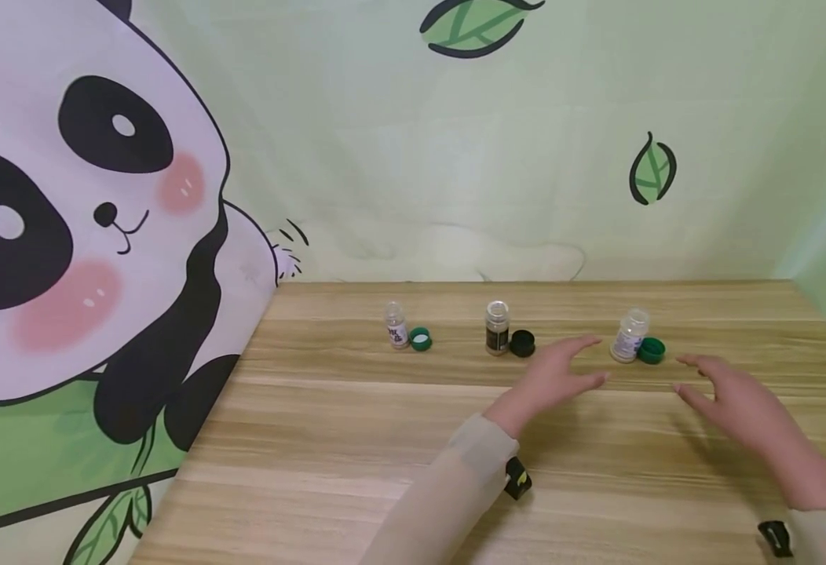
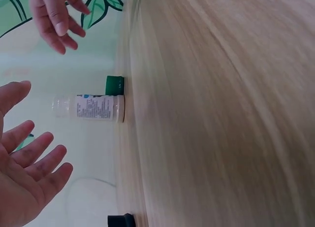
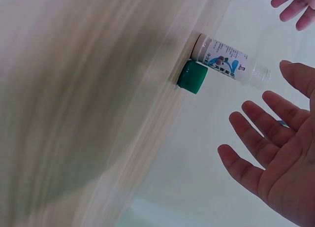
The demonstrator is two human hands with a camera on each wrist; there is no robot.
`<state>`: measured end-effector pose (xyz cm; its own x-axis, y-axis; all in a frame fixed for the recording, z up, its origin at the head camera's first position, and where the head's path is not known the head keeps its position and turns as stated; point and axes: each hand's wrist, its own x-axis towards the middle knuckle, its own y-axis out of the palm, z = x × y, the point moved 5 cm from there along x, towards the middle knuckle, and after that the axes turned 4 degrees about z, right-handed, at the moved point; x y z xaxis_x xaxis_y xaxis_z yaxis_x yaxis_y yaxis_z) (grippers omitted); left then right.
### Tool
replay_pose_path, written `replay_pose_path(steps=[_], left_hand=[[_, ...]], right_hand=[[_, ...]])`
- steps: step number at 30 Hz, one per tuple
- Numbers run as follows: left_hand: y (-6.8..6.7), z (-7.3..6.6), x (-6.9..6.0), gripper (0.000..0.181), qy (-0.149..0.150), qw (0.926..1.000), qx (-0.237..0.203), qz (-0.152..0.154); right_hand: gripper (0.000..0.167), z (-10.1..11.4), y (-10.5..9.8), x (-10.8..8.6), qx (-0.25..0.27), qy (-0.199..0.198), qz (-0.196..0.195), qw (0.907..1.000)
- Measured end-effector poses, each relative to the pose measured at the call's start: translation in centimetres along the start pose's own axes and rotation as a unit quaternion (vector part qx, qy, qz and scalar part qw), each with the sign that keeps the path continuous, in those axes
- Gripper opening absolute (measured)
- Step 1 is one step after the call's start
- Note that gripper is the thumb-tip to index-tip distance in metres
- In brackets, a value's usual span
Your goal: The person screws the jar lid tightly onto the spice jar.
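A clear spice bottle (image 1: 628,337) with a white printed label stands uncapped at the right of the table, its green cap (image 1: 651,351) right beside it. My left hand (image 1: 547,378) hovers left of this bottle, fingers spread and holding nothing. To the right, my right hand (image 1: 734,400) is held with parted fingers and is likewise apart from bottle and cap. Both wrist views show the bottle (image 2: 96,108) and green cap (image 3: 192,77) between the two hands. Near my left hand's far side stand a black-labelled bottle (image 1: 497,329) and a black cap (image 1: 522,344).
Farther left, a third clear bottle (image 1: 396,326) stands with a green cap (image 1: 420,339) beside it. All sit toward the back of the wood-grain table (image 1: 300,455). Behind the table hangs a pale green cloth (image 1: 385,157) printed with a panda and leaves.
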<state>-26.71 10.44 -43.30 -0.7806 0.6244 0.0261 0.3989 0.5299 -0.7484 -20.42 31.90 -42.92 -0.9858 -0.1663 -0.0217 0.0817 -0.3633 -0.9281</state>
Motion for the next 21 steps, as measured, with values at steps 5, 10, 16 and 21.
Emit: replay_pose_path(steps=[5,10,16,21], left_hand=[[0.3,-0.2,0.8,0.058,-0.007,0.9999,0.001,-0.008],[0.5,-0.6,1.6,0.057,-0.013,0.9997,-0.008,-0.020],[0.6,-1.0,2.6,0.057,-0.023,0.9980,-0.046,-0.037],[0.9,-1.2,3.4,0.059,-0.044,0.9953,-0.070,-0.050]], right_hand=[[0.056,-0.2,-0.5,0.5,0.001,0.009,0.010,0.9999],[0.055,-0.3,-1.0,1.2,-0.013,0.004,0.011,0.9999],[0.055,-0.9,-1.5,2.2,-0.018,0.010,0.020,0.9996],[0.057,-1.5,-1.7,3.2,-0.012,0.016,0.032,0.9993]])
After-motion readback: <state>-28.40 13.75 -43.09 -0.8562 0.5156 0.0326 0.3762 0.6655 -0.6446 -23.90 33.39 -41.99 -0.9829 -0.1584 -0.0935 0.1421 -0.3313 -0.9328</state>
